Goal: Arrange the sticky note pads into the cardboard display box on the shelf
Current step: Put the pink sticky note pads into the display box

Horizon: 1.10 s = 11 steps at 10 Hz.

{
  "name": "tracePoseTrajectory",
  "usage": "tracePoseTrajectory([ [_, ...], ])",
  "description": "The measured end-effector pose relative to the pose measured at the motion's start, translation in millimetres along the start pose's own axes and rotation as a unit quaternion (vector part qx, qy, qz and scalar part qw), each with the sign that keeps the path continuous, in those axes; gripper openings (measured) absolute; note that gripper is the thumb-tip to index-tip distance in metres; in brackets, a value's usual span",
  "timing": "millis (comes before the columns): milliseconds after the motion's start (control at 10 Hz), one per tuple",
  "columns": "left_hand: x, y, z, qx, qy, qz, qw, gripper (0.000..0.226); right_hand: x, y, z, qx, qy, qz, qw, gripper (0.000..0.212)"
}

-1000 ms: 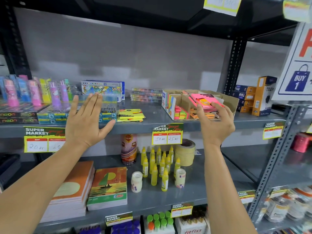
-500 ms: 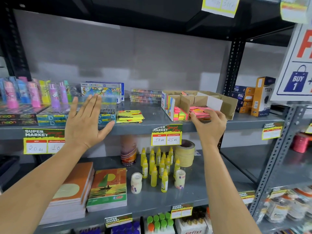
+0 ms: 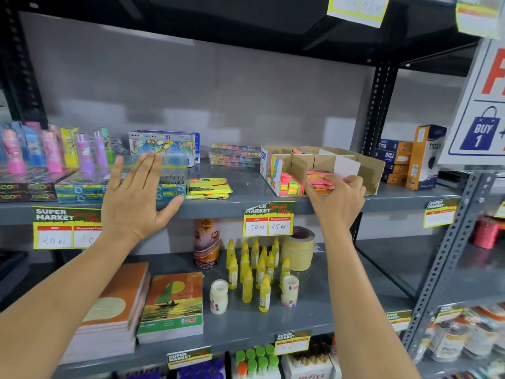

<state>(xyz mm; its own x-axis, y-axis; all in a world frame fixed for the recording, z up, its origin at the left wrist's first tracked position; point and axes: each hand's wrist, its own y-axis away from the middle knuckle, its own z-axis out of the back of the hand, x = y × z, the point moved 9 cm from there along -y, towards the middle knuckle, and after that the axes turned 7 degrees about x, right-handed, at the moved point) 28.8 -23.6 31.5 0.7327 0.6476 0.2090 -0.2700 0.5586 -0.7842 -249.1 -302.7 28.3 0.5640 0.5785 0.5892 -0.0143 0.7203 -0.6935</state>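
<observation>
A cardboard display box (image 3: 369, 166) with dividers stands on the upper grey shelf, right of centre. Neon pink and orange sticky note pads (image 3: 318, 180) lie in its front compartment, and my right hand (image 3: 337, 199) pinches them at the box's front edge. More pads (image 3: 291, 184) fill the compartment to the left. Two yellow packs of sticky notes (image 3: 209, 187) lie loose on the shelf left of the box. My left hand (image 3: 136, 195) hovers flat and open in front of the shelf edge, left of those yellow packs, holding nothing.
Blue stationery boxes (image 3: 82, 191) and an oil pastel box (image 3: 161, 144) sit behind my left hand. Orange and blue boxes (image 3: 420, 157) stand right of the display box. Glue bottles (image 3: 254, 269), tape rolls (image 3: 299, 247) and notebooks (image 3: 172, 305) fill the lower shelf.
My right hand lowered the pink pads from above the box into its front compartment and now presses them there. My left hand has barely moved.
</observation>
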Motion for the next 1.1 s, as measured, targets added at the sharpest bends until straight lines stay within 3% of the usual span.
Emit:
tracePoseTrajectory([
  [300, -0.2, -0.3, -0.7, 0.006, -0.003, 0.0, 1.0, 0.088, -2.3, 0.6, 5.3, -0.014, 0.021, 0.004, 1.0, 0.065],
  [500, 0.1, -0.6, -1.1, 0.002, -0.001, -0.002, 1.0, 0.087, -13.1, 23.3, 8.1, -0.018, -0.061, 0.043, 0.997, 0.052],
  [700, 0.1, -0.3, -0.4, -0.001, 0.001, -0.001, 1.0, 0.087, -13.0, 38.0, -4.8, -0.033, -0.038, 0.085, 0.995, 0.038],
  [900, 0.7, -0.2, -1.1, 0.0, 0.0, 0.002, 1.0, 0.088, -8.1, 39.8, -0.8, -0.019, -0.056, 0.073, 0.996, 0.046],
  [1100, 1.4, -0.1, -2.3, 0.006, -0.01, 0.002, 1.0, 0.089, 59.4, 67.8, 24.9, -0.069, -0.099, 0.115, 0.986, 0.044],
])
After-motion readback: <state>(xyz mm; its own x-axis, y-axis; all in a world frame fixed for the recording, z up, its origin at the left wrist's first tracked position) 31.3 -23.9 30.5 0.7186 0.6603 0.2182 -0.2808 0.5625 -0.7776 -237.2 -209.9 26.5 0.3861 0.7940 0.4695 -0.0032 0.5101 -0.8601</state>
